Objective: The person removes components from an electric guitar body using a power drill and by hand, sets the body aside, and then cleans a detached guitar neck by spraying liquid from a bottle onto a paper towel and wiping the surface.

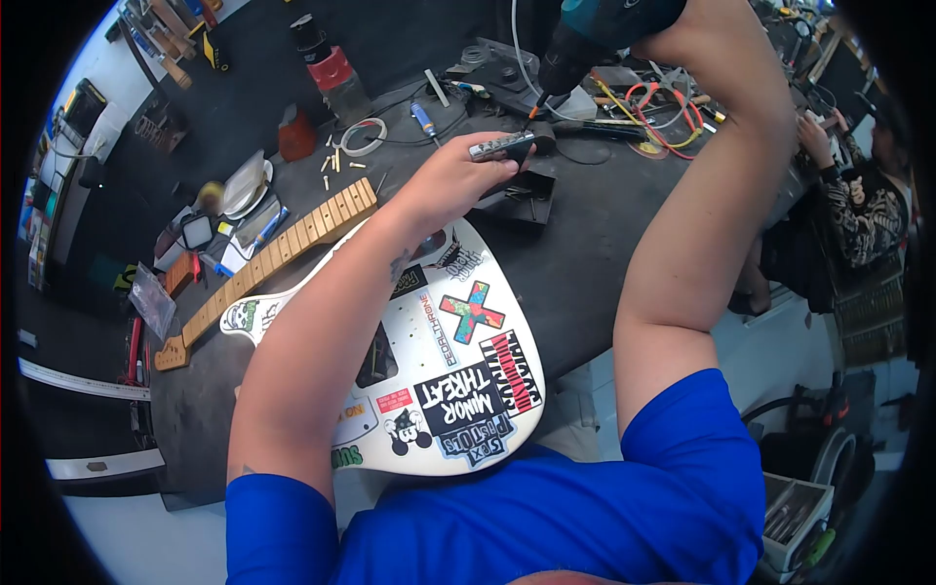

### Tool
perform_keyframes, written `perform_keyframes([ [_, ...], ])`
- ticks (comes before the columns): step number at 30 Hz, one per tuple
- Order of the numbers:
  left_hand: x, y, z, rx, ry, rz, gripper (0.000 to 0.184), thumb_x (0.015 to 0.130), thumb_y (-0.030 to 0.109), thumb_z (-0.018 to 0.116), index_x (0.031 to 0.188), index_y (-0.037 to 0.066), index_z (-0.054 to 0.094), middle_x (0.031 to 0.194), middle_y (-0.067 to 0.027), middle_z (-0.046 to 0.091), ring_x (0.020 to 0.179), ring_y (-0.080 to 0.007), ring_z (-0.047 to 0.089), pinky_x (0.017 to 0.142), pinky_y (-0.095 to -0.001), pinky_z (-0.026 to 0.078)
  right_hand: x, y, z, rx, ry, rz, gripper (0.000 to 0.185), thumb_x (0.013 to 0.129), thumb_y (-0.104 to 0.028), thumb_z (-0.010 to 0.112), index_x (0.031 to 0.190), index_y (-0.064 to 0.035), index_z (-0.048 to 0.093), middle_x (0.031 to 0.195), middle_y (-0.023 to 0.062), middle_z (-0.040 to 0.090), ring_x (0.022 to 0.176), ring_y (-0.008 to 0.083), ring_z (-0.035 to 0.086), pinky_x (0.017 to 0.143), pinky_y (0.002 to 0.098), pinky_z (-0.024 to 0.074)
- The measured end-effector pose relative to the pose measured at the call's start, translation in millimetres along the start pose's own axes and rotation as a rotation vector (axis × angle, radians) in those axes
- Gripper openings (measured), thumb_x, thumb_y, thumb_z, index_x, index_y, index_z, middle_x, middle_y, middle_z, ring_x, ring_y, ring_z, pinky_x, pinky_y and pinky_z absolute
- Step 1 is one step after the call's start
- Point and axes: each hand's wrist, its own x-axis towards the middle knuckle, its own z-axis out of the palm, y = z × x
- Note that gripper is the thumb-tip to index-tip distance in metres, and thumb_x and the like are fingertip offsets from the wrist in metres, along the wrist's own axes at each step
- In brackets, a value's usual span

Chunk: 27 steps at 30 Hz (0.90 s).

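Observation:
My left hand (458, 175) is closed around a small metal guitar bridge (502, 147) above the workbench. At the top, my right hand (687, 34) grips a dark teal power drill (604, 24), partly out of frame. The drill's bit points down beside the bridge; whether they touch is hard to tell. A white guitar body (458, 341) covered in stickers lies under my left forearm, near my torso. Left of it rests a separate wooden guitar neck (283, 255). A small dark tray (526, 200) with thin metal pieces sits just below my left hand.
A blue screwdriver (423, 119), a coil of clear tubing (364, 137) and a red-capped bottle (331, 73) stand or lie behind. Orange cables (673, 117) tangle at the back right. Another person (863, 195) works at the far right. Plastic bags and tools lie left.

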Motion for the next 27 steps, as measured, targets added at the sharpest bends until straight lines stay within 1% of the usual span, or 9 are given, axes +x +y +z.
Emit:
perform_keyframes([
  [1,0.8,-0.2,-0.8,0.013,0.0,0.01,0.041,0.103,-0.001,0.058,0.143,0.002,0.064,0.14,-0.0068,0.069,0.132,-0.0148,0.062,0.118,-0.0288,0.045,-2.4,0.9,1.8,-0.007,0.02,-0.041,0.083,0.061,-0.009,0.092,0.134,-0.0097,0.052,0.107,0.021,0.074,0.103,0.0402,0.073,0.091,0.0446,0.0562],
  [3,1.0,-1.6,-1.3,0.038,-0.002,0.029,0.041,0.102,-0.001,0.058,0.143,0.003,0.065,0.137,-0.0066,0.07,0.13,-0.0145,0.063,0.117,-0.0289,0.045,-4.1,1.0,2.2,-0.001,0.02,-0.043,0.084,0.061,-0.007,0.091,0.135,-0.0095,0.052,0.108,0.0207,0.074,0.104,0.04,0.073,0.092,0.0445,0.0562],
  [8,-1.7,1.6,-0.9,0.089,0.003,0.043,0.043,0.1,-0.002,0.057,0.141,0.004,0.068,0.133,-0.0061,0.071,0.129,-0.0147,0.062,0.117,-0.0299,0.043,-2.8,-14.3,-5.2,0.028,-0.02,0.1,0.087,0.059,-0.005,0.09,0.136,-0.0093,0.051,0.11,0.0208,0.074,0.106,0.0404,0.072,0.093,0.0444,0.0563],
  [11,0.2,-0.9,-1.8,0.127,0.006,0.047,0.043,0.1,-0.002,0.057,0.141,0.004,0.068,0.133,-0.0062,0.072,0.129,-0.0152,0.062,0.117,-0.0301,0.042,-0.7,0.5,-0.6,-0.054,-0.006,0.054,0.088,0.057,-0.005,0.09,0.136,-0.009,0.051,0.109,0.0211,0.073,0.107,0.0403,0.072,0.093,0.0447,0.0564],
  [18,-3.8,3.9,1.6,0.126,0.039,0.016,0.043,0.1,-0.003,0.057,0.141,0.003,0.068,0.135,-0.0072,0.072,0.131,-0.0157,0.062,0.119,-0.0301,0.041,-0.8,-0.7,-2.6,0.053,-0.034,0.052,0.084,0.058,-0.003,0.088,0.134,-0.0085,0.052,0.107,0.0202,0.073,0.104,0.0392,0.073,0.092,0.044,0.0557],
  [20,-0.6,-0.7,-0.8,0.101,0.018,0.036,0.043,0.1,-0.003,0.057,0.141,0.003,0.068,0.135,-0.0075,0.072,0.131,-0.016,0.062,0.119,-0.0303,0.042,-1.8,-5.4,-3.2,0.105,-0.03,0.046,0.083,0.058,-0.003,0.088,0.133,-0.0085,0.052,0.106,0.0201,0.073,0.102,0.0389,0.073,0.091,0.0437,0.0556],
  [23,-0.7,0.3,-1.2,0.128,0.015,0.046,0.042,0.1,-0.003,0.057,0.141,0.002,0.068,0.135,-0.008,0.072,0.131,-0.0164,0.063,0.118,-0.0305,0.043,-0.2,2.9,-0.3,0.025,-0.03,0.015,0.082,0.059,-0.002,0.087,0.133,-0.0085,0.053,0.105,0.0193,0.073,0.101,0.0381,0.073,0.09,0.0432,0.0556],
  [27,0.5,-2.8,-2.0,0.136,0.019,0.05,0.042,0.101,-0.003,0.057,0.141,0.001,0.067,0.135,-0.0093,0.072,0.13,-0.0171,0.063,0.117,-0.0304,0.044,-0.5,-1.8,1.6,0.044,-0.042,0.03,0.079,0.06,0.0,0.085,0.132,-0.0091,0.053,0.102,0.0184,0.073,0.098,0.0371,0.073,0.088,0.0429,0.0555],
])
